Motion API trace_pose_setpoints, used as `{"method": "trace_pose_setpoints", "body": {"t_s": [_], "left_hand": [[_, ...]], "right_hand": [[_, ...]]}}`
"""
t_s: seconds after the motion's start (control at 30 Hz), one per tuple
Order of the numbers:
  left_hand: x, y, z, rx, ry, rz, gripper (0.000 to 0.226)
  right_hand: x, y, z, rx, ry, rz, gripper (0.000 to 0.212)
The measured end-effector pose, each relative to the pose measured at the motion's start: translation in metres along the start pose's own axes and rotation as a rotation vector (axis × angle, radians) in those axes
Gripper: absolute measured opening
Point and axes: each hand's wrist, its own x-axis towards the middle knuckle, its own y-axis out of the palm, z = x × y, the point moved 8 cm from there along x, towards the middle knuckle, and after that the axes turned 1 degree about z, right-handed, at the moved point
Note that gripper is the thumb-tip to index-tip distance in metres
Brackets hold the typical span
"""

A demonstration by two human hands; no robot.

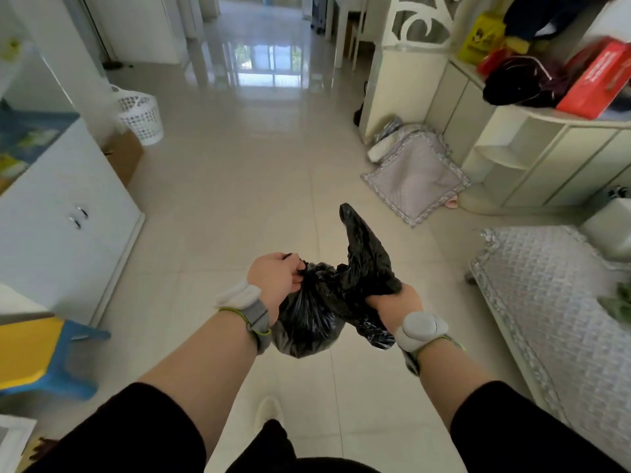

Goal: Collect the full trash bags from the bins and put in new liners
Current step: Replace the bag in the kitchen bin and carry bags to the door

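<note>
Scanning left to right from my remote seat: yellow and blue stool low on the left, white cabinet above it, and a white lattice bin further back by the wall, which looks unlined from here though I can't be sure. Centre frame, the left hand has its grip pinched tight on the gathered neck of the black trash bag, which hangs in the air above the floor, between both wrists. The right hand is closed around a loose tail of the same black plastic that sticks up and away. My read: the bag is soft, thin and slippery, and it looks light, only bulging a bit at the bottom, so the bunched neck is the place to hold, not the stretchy sides. Over on the right there's a cushion on the floor, a shelf unit and a quilted bed edge close by. Plenty of open tile straight ahead for carrying it out.
</note>
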Motion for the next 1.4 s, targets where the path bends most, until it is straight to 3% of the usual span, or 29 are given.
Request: {"method": "trace_pose_setpoints", "body": {"t_s": [0.37, 0.67, 0.93, 1.4], "left_hand": [[0.200, 0.026, -0.106, 0.054, -0.018, 0.098, 0.027], [0.391, 0.066, -0.190, 0.064, -0.001, 0.039, 0.027], [0.517, 0.088, -0.245, 0.032, -0.014, 0.022, 0.029], [0.802, 0.117, -0.373, 0.079, -0.016, 0.175, 0.027]], "right_hand": [[0.172, 0.019, 0.109, 0.058, 0.079, -0.088, 0.011], [0.371, 0.017, 0.196, 0.059, 0.042, -0.071, 0.010], [0.493, 0.015, 0.275, -0.003, 0.012, -0.039, 0.014], [0.724, 0.056, 0.407, 0.075, 0.149, -0.168, 0.008]]}}
